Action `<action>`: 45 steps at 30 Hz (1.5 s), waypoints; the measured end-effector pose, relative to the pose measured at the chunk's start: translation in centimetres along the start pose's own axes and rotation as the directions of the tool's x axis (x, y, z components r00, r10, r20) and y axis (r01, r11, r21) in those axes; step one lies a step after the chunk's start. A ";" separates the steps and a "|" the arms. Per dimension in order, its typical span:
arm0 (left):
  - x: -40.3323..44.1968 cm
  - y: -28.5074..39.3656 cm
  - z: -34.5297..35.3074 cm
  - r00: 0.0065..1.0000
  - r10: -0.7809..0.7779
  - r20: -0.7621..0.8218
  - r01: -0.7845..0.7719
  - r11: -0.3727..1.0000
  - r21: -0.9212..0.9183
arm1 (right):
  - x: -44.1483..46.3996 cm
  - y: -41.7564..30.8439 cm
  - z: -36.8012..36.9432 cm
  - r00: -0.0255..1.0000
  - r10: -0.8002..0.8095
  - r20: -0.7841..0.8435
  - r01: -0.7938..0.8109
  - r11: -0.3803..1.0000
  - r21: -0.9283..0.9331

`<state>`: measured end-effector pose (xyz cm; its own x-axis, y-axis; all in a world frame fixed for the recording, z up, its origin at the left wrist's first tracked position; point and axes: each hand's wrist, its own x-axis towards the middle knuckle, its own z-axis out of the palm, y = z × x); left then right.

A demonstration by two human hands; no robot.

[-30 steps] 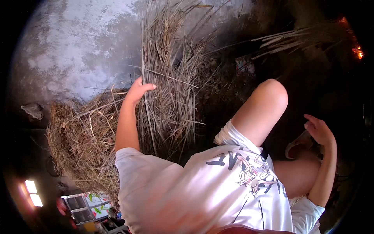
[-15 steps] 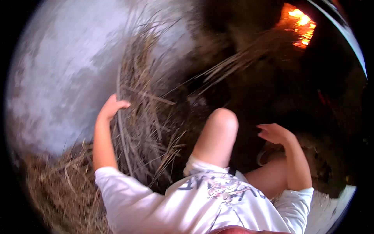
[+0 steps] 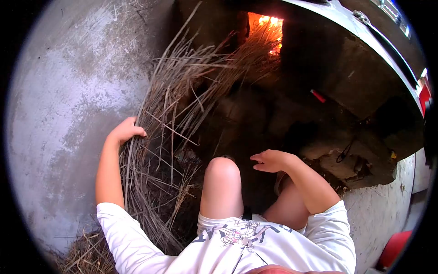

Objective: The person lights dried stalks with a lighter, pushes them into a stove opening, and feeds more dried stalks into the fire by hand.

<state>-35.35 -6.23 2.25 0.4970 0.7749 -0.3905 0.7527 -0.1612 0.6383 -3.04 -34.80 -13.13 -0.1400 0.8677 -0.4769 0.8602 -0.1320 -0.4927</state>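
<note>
A long, loose bundle of dry stalks (image 3: 159, 109) lies to the left of my knees, its upper part bent to the right towards a fire. My left hand (image 3: 127, 130) grips the outer left edge of this bundle, thumb on top; the other fingers are partly hidden by the stalks. More stalks (image 3: 255, 57) reach into the glowing stove opening (image 3: 272, 34), where flames burn. In front of my bent legs, my right hand (image 3: 273, 160) hovers with fingers stretched out and nothing in them.
A rough pale wall (image 3: 77, 91) rises on the left. On the right is the dark stove body (image 3: 346, 77) with a light rim (image 3: 337, 16). A small red object (image 3: 318, 96) shows against it. More dry straw (image 3: 86, 255) lies at lower left, and a red object (image 3: 396, 246) at lower right.
The view has turned right, bringing the stove opening nearer the middle. The bundle's upper end has swung right towards the fire with my left hand on it. My right hand stays empty.
</note>
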 end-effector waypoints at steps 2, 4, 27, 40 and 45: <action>1.7 1.5 0.6 0.996 0.059 0.071 -0.068 0.989 0.130 | 0.2 0.5 0.1 1.000 -0.004 0.005 0.004 1.000 -0.002; 2.7 2.8 1.7 0.994 0.054 0.090 -0.070 0.981 0.181 | -0.3 0.3 -0.5 1.000 0.011 -0.009 -0.011 1.000 0.010; 0.9 3.2 1.6 0.918 0.254 0.305 -0.303 0.945 0.125 | 9.1 -7.4 -23.4 0.550 -0.606 -0.575 -0.147 0.607 -0.781; -0.1 1.7 1.4 0.928 0.372 0.006 -0.372 0.928 -0.026 | 13.1 -7.9 -20.5 0.545 -0.159 -0.823 0.236 0.971 -0.031; 1.9 2.6 3.1 0.904 0.427 0.016 -0.419 0.893 -0.165 | 14.5 -8.8 -16.5 0.673 0.077 -0.736 0.674 0.347 0.652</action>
<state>-31.10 -7.10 1.17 0.7778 0.6219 -0.0906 0.3927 -0.3683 0.8427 -4.52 -13.17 -3.72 0.3328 0.9263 0.1767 -0.1159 0.2262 -0.9672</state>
